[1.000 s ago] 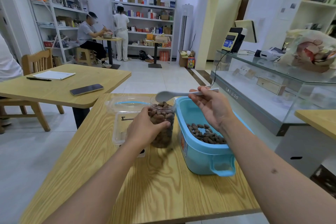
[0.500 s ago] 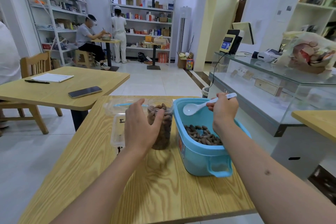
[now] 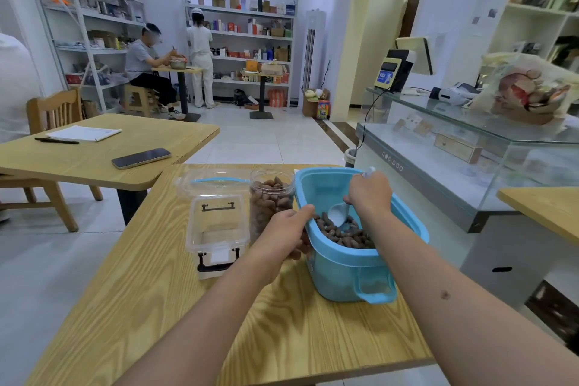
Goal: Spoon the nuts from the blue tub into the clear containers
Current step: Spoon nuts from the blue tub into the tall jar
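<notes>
White plastic spoon [image 3: 340, 213] tilted steeply, bowl down among the nuts [image 3: 344, 233], handle rising up and away through the right hand [image 3: 369, 194], tip poking out above the knuckles. Long axis of the blue tub [image 3: 351, 263] running from near edge to far, one handle facing the camera. Right hand curled round the spoon handle, held over the middle of the tub. Left hand [image 3: 286, 236] wrapped round the tub's near left rim, thumb lying along the top edge, fingers on the outer wall. Just beyond the left hand, a round clear jar [image 3: 271, 197] standing upright, lidless, filled with brown nuts almost to the mouth, right beside the tub. Left of the jar, a clear rectangular lidded box [image 3: 216, 222] with black latches, and a clear lid with a blue seal [image 3: 216, 180] behind it. Nuts dark brown, oblong, a shallow layer covering the tub floor. All on the pale wood-grain worktop [image 3: 156, 307].
</notes>
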